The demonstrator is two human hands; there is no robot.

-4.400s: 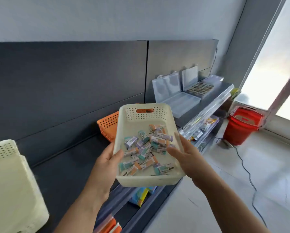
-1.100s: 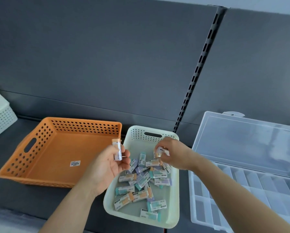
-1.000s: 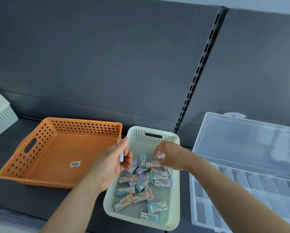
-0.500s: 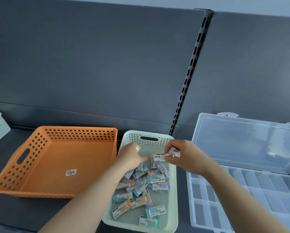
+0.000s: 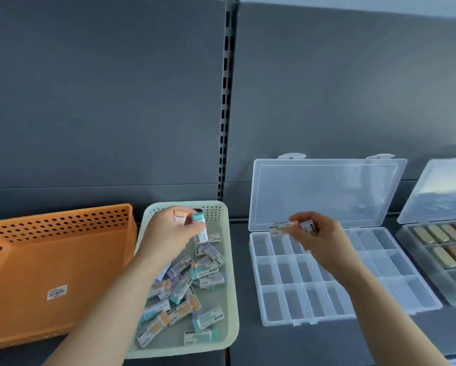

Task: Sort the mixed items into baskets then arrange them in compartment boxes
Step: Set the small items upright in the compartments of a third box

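Note:
A cream basket (image 5: pixel 229 265) on the dark shelf holds several small wrapped erasers (image 5: pixel 192 291) in teal, orange and purple. My left hand (image 5: pixel 168 236) hovers over the basket's far end and grips an orange-ended and a teal-ended eraser (image 5: pixel 192 220). My right hand (image 5: pixel 319 239) pinches an orange eraser (image 5: pixel 283 227) and a second small one above the far-left cells of an open clear compartment box (image 5: pixel 311 302). The cells in view hold nothing. Its lid (image 5: pixel 324 191) leans against the back panel.
An orange perforated basket (image 5: pixel 49 260) with nothing in it but a sticker stands left of the cream one. At the right edge a second open compartment box (image 5: pixel 443 252) holds tan and brown oblong items. A slotted upright (image 5: pixel 225 107) divides the grey back panels.
My right hand has carried its erasers from over the cream basket rightwards to above the clear box. My left hand now grips two erasers. The view has shifted right, showing the second box.

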